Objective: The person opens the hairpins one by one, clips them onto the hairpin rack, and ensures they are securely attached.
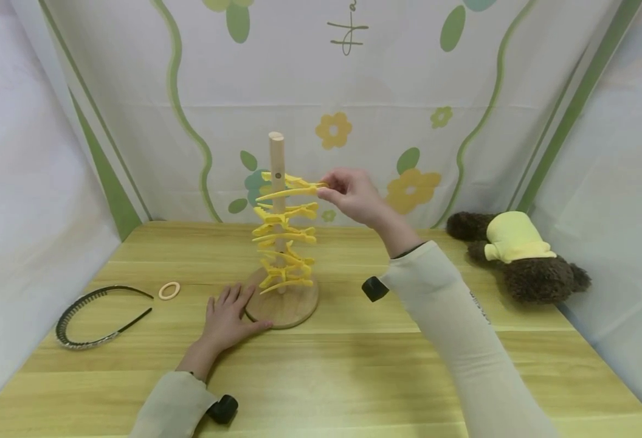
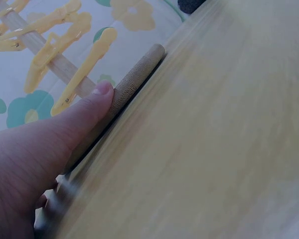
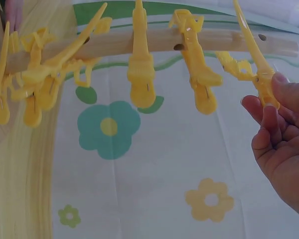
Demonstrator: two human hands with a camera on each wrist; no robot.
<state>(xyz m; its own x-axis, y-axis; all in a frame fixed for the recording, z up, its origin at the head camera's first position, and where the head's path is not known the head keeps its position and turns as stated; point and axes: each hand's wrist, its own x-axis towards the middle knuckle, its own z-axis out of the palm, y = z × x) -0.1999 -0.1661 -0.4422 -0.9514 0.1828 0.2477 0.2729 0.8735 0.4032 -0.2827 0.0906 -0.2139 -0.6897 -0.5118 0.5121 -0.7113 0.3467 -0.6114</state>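
My right hand (image 1: 354, 193) pinches the tail of a yellow hair clip (image 3: 256, 55) between thumb and fingers. That clip's two prongs are spread apart, one on each side of a wooden post (image 1: 278, 155), near its top. Below it, several more yellow hair clips (image 1: 285, 234) are clamped on the post at different heights, pointing various ways. The post rises from a round wooden base (image 1: 293, 310). With fingers spread, my left hand (image 1: 230, 322) rests on the base's left edge. The left wrist view shows its thumb (image 2: 92, 104) lying along the rim.
On the left of the table lie a black toothed headband (image 1: 75, 310) and a small ring (image 1: 169, 291). A brown plush toy (image 1: 540, 280) in a yellow top lies at the right edge. Behind the table hangs a flower-printed cloth (image 1: 277, 73).
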